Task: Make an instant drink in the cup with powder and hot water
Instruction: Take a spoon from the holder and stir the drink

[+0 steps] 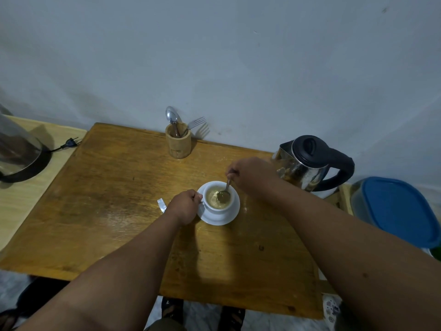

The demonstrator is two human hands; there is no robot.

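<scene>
A white cup (218, 206) stands on a white saucer (232, 215) near the middle of the wooden table (114, 199). Pale yellowish liquid fills the cup. My left hand (185, 206) grips the cup's handle at its left side. My right hand (248, 174) pinches the stem of a metal spoon (225, 191), whose bowl dips into the liquid. A steel electric kettle (307, 163) with a black lid and handle stands behind my right hand. A torn silver sachet (161, 204) lies on the table just left of my left hand.
A wooden holder (179, 144) with a spoon and a fork stands at the table's back edge by the wall. A blue-lidded container (396, 211) sits off the right edge. Another appliance (19, 151) with a loose plug (70, 142) is on the left side surface.
</scene>
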